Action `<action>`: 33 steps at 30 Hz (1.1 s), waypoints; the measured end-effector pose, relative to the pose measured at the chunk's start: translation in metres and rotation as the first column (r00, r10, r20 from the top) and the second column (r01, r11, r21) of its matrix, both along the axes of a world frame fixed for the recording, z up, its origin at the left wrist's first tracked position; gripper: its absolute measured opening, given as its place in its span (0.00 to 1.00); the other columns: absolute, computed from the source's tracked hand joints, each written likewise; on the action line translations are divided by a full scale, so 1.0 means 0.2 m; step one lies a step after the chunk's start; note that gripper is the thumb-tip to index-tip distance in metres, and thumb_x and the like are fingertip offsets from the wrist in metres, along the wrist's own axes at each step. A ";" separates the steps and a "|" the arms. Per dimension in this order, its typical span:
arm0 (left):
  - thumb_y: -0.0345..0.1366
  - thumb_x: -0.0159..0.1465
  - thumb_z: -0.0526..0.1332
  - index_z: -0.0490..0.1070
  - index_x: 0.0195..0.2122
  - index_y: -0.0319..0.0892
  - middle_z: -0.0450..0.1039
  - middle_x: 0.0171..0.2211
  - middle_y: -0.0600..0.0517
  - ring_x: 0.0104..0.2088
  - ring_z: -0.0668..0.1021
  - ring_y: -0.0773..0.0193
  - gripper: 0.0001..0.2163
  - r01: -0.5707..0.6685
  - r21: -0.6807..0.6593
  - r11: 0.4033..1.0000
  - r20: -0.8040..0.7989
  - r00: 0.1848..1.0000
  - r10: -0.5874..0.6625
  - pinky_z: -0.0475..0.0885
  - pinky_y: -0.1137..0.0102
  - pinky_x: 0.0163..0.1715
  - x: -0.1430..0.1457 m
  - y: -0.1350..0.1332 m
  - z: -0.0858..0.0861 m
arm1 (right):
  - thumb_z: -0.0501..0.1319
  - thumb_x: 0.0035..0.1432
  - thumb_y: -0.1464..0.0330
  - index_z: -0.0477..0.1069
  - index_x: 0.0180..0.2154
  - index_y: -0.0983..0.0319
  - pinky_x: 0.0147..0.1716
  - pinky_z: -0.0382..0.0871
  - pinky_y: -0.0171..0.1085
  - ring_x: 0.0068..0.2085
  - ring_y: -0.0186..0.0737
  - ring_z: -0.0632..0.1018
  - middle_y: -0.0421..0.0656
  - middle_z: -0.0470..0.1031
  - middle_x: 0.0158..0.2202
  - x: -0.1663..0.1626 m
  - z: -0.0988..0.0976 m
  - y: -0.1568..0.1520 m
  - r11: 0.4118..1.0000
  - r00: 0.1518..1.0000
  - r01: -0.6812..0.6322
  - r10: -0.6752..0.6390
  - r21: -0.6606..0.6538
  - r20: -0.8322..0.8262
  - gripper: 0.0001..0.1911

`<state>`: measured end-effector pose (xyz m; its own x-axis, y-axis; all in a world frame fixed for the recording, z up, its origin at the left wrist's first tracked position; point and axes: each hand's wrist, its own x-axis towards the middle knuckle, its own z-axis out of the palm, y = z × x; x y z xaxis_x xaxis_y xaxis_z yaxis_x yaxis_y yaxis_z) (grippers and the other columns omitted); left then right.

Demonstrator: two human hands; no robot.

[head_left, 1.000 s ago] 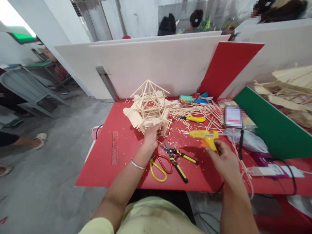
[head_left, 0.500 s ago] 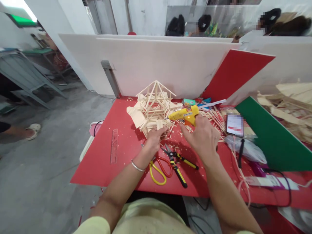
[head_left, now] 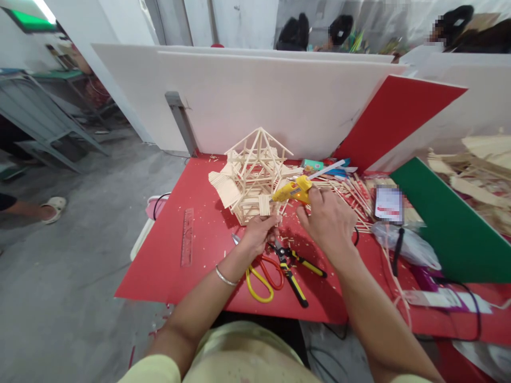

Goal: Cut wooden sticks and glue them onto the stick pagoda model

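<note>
From the head camera: pinching a stick panel (head_left: pixel 264 205) in the left hand (head_left: pixel 260 232), just in front of the model (head_left: pixel 254 183) on the red table (head_left: pixel 159 255). Clasping the glue gun (head_left: pixel 293 189) in the right hand (head_left: pixel 330 217), with its nozzle close to the panel; cannot tell if touching. Having scissors (head_left: pixel 266 259) and cutters (head_left: pixel 284 259) near the left hand, loose sticks (head_left: pixel 356 196) beyond the right.

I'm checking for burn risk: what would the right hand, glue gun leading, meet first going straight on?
Likely the small stick panel by the left hand: the glue gun in the right hand points at it, though depth between them is unclear.
</note>
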<state>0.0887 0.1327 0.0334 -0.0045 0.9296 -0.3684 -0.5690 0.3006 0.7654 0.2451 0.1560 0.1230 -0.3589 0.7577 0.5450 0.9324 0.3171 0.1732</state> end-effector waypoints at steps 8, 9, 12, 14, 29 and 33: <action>0.35 0.49 0.75 0.75 0.33 0.35 0.76 0.24 0.50 0.20 0.74 0.71 0.14 -0.014 -0.007 1.000 0.045 0.999 0.015 0.67 0.77 0.18 0.00 -0.01 0.03 | 0.53 0.64 0.62 0.67 0.55 0.65 0.33 0.55 0.40 0.39 0.46 0.72 0.50 0.74 0.43 0.00 -0.01 0.00 1.000 1.000 -0.001 0.001 -0.021 -0.012 0.21; 0.35 0.49 0.75 0.75 0.33 0.35 0.77 0.24 0.49 0.20 0.75 0.71 0.14 -0.014 -0.008 1.000 0.043 0.999 0.014 0.68 0.77 0.18 0.00 -0.01 0.03 | 0.53 0.65 0.62 0.67 0.54 0.65 0.33 0.55 0.40 0.39 0.46 0.72 0.50 0.74 0.43 0.00 -0.01 0.00 1.000 1.000 -0.001 0.001 -0.019 -0.009 0.21; 0.35 0.50 0.75 0.76 0.33 0.34 0.78 0.25 0.48 0.20 0.75 0.71 0.14 -0.015 -0.003 1.000 0.038 0.999 0.015 0.69 0.76 0.19 -0.01 -0.01 0.02 | 0.52 0.66 0.61 0.67 0.54 0.64 0.33 0.55 0.41 0.39 0.46 0.72 0.49 0.74 0.43 0.00 0.00 0.00 1.000 1.000 0.006 -0.006 -0.007 0.001 0.20; 0.34 0.50 0.75 0.76 0.34 0.34 0.78 0.26 0.48 0.20 0.75 0.71 0.14 -0.016 -0.008 1.000 0.037 0.999 0.016 0.69 0.76 0.18 -0.01 -0.01 0.01 | 0.52 0.66 0.62 0.67 0.54 0.65 0.32 0.55 0.41 0.39 0.46 0.72 0.49 0.74 0.43 0.00 0.00 -0.01 1.000 1.000 0.005 -0.005 0.000 0.002 0.20; 0.37 0.50 0.75 0.76 0.29 0.34 0.74 0.21 0.51 0.20 0.74 0.71 0.13 -0.025 0.019 1.000 0.014 1.000 0.025 0.70 0.77 0.20 -0.02 0.00 0.03 | 0.52 0.66 0.63 0.66 0.54 0.64 0.34 0.56 0.40 0.40 0.46 0.72 0.51 0.74 0.44 -0.01 -0.01 0.02 1.000 0.999 0.003 -0.002 0.004 -0.033 0.19; 0.37 0.49 0.75 0.75 0.27 0.35 0.73 0.20 0.51 0.19 0.74 0.71 0.13 -0.045 0.009 0.999 0.011 0.999 0.045 0.70 0.76 0.20 -0.03 0.00 0.06 | 0.51 0.65 0.64 0.66 0.54 0.64 0.34 0.56 0.40 0.41 0.48 0.72 0.52 0.74 0.44 -0.02 0.00 0.03 1.000 0.997 -0.003 0.003 0.001 -0.074 0.19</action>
